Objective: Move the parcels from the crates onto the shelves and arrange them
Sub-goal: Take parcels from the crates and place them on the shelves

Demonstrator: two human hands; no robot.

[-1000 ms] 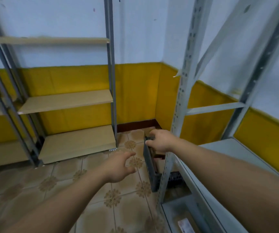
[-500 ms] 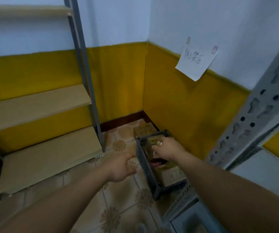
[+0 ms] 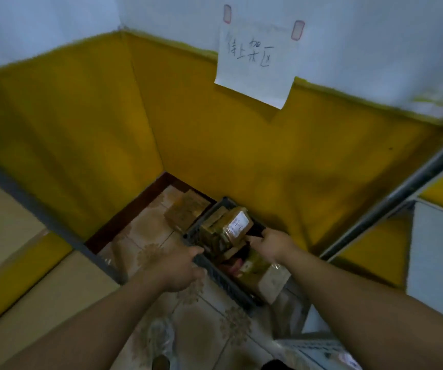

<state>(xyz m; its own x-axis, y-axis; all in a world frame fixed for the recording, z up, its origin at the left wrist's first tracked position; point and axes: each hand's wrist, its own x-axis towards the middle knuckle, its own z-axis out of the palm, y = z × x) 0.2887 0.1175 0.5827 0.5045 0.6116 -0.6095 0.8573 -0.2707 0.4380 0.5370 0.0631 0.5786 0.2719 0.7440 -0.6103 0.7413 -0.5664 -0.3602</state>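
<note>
A dark plastic crate (image 3: 224, 283) stands on the tiled floor in the corner, filled with brown taped parcels. The topmost parcel (image 3: 235, 227) carries a white label. A larger parcel (image 3: 261, 273) lies lower, at the crate's near end. My left hand (image 3: 177, 271) grips the crate's left rim. My right hand (image 3: 272, 247) curls over the crate's right rim, next to the labelled parcel. One more brown parcel (image 3: 184, 209) sits on the floor just beyond the crate.
Wooden shelves (image 3: 28, 297) on a grey upright (image 3: 41, 217) stand at the left. A grey metal rack post (image 3: 401, 193) and a white shelf (image 3: 439, 252) stand at the right. A handwritten paper note (image 3: 255, 62) hangs on the yellow and white wall.
My view has dropped and closed in on the crate. My left hand went from hovering over the floor to gripping the left rim. My right hand shifted from above the parcels to the right rim.
</note>
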